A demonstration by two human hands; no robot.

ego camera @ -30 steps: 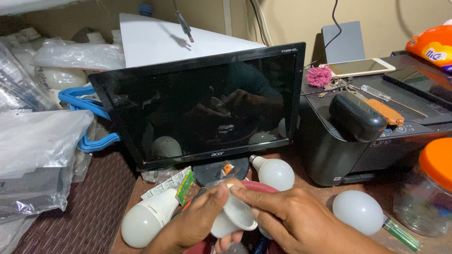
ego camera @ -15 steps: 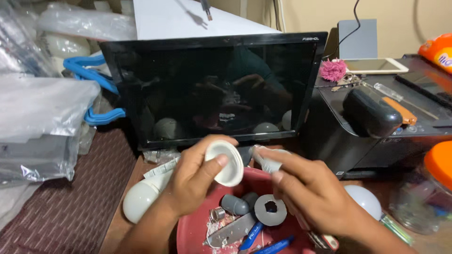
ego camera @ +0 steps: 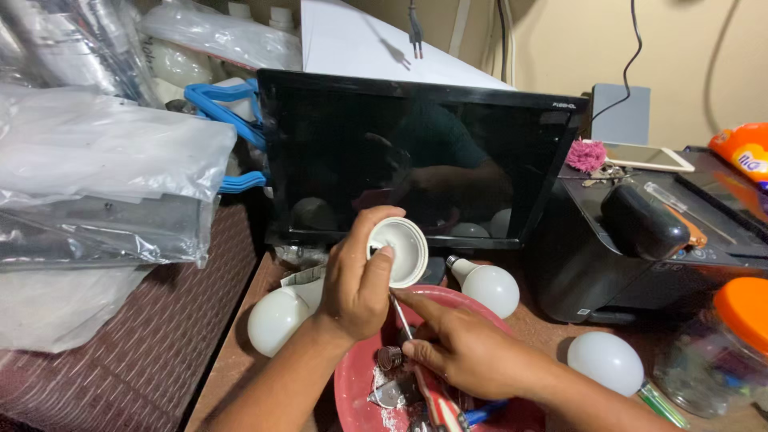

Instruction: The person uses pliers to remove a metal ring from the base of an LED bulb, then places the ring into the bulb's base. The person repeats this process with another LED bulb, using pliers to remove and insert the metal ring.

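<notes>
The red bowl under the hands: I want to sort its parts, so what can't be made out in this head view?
- Red bowl: near rim cut by the bottom edge; the right hand covers much of it.
- Thin tool: its handle hidden in that hand.
- White bulb housing: its back hidden by the left hand.

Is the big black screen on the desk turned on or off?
Off. The monitor is dark all over, with no picture or glow; its glass only mirrors the person and the white bulbs lying in front of it.
</notes>
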